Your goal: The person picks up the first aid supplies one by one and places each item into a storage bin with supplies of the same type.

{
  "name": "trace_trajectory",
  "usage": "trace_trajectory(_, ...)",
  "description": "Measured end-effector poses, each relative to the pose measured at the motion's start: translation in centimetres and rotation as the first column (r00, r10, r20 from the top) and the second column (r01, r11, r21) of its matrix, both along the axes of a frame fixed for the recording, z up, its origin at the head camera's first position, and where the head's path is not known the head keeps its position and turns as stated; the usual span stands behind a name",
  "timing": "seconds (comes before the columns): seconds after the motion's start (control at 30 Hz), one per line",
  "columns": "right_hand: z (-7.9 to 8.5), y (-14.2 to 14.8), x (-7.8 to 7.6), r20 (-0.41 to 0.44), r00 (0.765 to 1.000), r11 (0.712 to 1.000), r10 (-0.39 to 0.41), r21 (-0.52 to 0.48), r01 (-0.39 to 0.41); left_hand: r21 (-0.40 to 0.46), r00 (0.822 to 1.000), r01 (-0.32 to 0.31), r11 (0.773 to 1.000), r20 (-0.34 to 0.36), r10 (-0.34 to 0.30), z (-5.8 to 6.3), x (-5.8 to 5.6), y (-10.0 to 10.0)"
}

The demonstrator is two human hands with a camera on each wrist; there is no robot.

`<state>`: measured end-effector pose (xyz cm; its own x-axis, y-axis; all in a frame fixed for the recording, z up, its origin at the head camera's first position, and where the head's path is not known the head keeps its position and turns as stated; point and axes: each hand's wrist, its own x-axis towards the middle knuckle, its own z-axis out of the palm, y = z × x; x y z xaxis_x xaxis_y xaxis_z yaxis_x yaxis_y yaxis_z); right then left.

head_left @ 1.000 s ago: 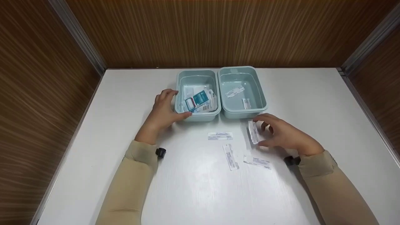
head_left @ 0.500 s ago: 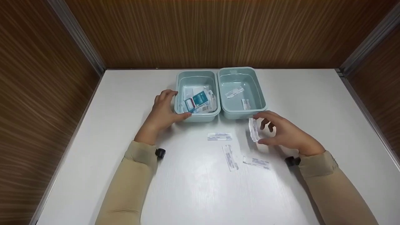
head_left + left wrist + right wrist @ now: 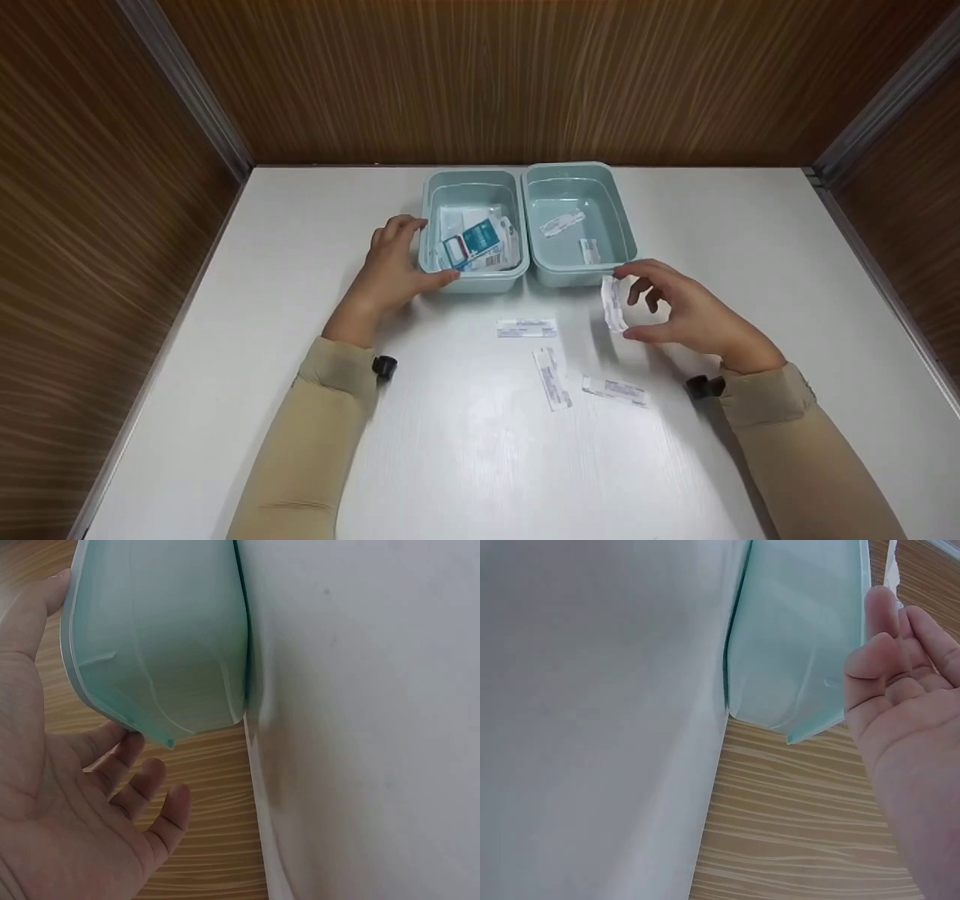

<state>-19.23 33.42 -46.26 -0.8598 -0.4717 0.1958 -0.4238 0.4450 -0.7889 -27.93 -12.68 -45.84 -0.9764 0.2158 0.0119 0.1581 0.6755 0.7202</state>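
In the head view, my left hand [image 3: 394,266] holds the left light-blue plastic bin [image 3: 487,283] at its near left corner, thumb on the front rim and fingers along the left side. My right hand [image 3: 682,311] pinches a white wrapped adhesive bandage [image 3: 613,306] between thumb and forefinger. It hangs above the table, close to the front of the right light-blue bin [image 3: 585,277]. Two similar bandages lie in that bin. In the right wrist view only a sliver of the held bandage [image 3: 892,568] shows beyond the fingers.
Three wrapped bandages, one crosswise [image 3: 526,328], one lengthwise [image 3: 553,379] and one slanted [image 3: 615,391], lie on the white table [image 3: 465,465]. The left bin contains a teal-and-white packet [image 3: 480,238] atop other white packets. Wood-grain panels [image 3: 480,82] wall the table's back and sides.
My right hand has lifted the bandage slightly, away from me towards the right bin's front rim. My left hand and both bins have hardly moved.
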Motion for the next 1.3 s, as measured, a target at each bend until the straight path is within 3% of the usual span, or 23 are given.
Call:
trace_trajectory(0.23, 0.3, 0.1, -0.2, -0.028, 1.000, 0.998, 0.007, -0.059, -0.008, -0.011, 1.000, -0.010, 1.000, 0.001, 0.010, -0.1, -0.1, -0.1)
trace_trajectory(0.47, 1.3, 0.7, -0.1, -0.032, 0.997, 0.993, -0.071, -0.097, 0.067, -0.024, 1.000, -0.002, 1.000, 0.012, 0.002, -0.3, -0.1, 0.5)
trace_trajectory(0.83, 2.7, -0.2, -2.6, -0.034, 0.987, 0.971, -0.154, -0.188, 0.145, -0.027, 1.000, 0.013, 1.000, -0.005, -0.013, -0.6, -0.3, 0.5)
trace_trajectory(1.0, 2.7, -0.6, -3.4, -0.052, 0.971, 0.964, -0.234, -0.140, 0.224, -0.022, 1.000, 0.004, 1.000, -0.002, -0.004, -0.4, -0.1, 0.3)
trace_trajectory(1.3, 1.7, -1.2, -5.0, -0.069, 0.926, 0.925, -0.370, -0.117, 0.361, -0.025, 1.000, -0.011, 1.000, -0.009, 0.011, -0.1, 0.0, 0.0)
